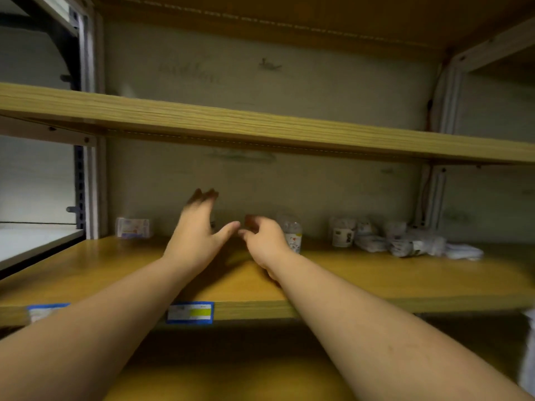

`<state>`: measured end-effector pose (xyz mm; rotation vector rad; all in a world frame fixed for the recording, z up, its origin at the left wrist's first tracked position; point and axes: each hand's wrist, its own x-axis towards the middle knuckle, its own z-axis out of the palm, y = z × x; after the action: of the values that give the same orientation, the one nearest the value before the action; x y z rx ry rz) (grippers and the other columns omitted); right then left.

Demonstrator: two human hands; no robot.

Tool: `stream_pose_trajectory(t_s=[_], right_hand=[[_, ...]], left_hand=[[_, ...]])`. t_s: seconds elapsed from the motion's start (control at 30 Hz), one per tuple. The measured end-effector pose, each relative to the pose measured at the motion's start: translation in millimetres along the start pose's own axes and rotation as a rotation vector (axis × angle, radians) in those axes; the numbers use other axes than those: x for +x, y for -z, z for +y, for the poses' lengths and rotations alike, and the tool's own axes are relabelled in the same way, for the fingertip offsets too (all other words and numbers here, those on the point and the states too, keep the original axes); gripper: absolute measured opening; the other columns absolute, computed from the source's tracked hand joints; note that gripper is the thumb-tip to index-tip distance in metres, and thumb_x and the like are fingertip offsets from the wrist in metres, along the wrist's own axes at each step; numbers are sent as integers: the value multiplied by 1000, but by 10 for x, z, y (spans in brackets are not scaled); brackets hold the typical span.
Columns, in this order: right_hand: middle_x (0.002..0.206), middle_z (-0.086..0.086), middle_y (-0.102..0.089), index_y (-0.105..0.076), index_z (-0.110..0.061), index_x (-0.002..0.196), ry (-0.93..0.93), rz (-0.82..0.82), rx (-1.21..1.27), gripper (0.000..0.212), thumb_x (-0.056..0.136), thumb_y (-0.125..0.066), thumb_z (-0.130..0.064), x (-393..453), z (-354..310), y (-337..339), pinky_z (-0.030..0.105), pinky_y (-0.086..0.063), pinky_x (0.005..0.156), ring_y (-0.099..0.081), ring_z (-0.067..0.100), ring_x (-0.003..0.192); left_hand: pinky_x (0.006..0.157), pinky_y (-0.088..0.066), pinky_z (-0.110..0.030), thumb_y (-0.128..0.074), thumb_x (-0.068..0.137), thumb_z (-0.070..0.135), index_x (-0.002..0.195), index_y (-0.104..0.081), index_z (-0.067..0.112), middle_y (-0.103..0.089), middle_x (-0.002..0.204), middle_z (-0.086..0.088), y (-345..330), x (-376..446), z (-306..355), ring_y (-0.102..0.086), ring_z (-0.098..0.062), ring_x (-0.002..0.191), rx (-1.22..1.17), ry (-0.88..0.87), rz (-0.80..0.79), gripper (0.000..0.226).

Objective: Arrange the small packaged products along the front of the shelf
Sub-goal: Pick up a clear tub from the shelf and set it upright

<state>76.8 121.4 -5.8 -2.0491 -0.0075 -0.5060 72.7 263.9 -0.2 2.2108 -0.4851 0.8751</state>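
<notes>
Both my arms reach deep over the wooden shelf [376, 282]. My left hand [197, 233] is raised with fingers spread and holds nothing. My right hand [263, 241] is beside it, fingers curled, nothing visible in it. A small clear-wrapped packet [292, 231] stands just right of my right hand at the back. A small flat pack [132, 228] stands at the back left. More small wrapped packets [343, 231] and a loose heap of them [411, 241] lie at the back right. The image is blurred.
A higher wooden shelf [260, 127] hangs over the hands. Blue price tags [189, 312] sit on the shelf's front edge. A metal upright [92, 183] bounds the left side, another [434, 195] the right. A white surface [31, 241] lies at far left.
</notes>
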Motion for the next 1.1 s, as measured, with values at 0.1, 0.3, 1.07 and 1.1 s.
stream_pose_trajectory(t_s=[0.1,0.3,1.07,1.1], right_hand=[[136,4,-61,-58,-16,137,7,124,-9,42,95,-60,-24,-24,103,371,39,-45,107,-58,24,124],[131,6,-65,-63,-11,131,29,306,-27,35,97,-57,-16,4,316,1161,31,-42,105,-58,23,124],[126,17,-61,-66,-9,116,-140,230,-598,27,93,-52,-14,487,1907,3535,39,-50,96,-56,36,120],[125,17,-62,-66,-9,115,-126,211,-617,27,92,-53,-14,490,1921,3528,40,-51,96,-56,37,118]], left_hand=[[119,-23,-35,-64,91,42,146,-44,15,-42,152,-4,-262,-11,337,-26,-18,147,11,-189,48,64],[118,-21,-33,-61,94,38,142,-50,17,-45,149,-2,-721,31,984,-28,-18,145,-52,-273,6,53],[108,-42,-40,-68,85,48,150,-38,22,-53,145,-5,-3138,211,2855,-50,-27,131,138,18,-440,76],[107,-43,-40,-70,85,46,149,-39,23,-54,143,-5,-3163,208,2845,-51,-27,129,146,18,-425,75]])
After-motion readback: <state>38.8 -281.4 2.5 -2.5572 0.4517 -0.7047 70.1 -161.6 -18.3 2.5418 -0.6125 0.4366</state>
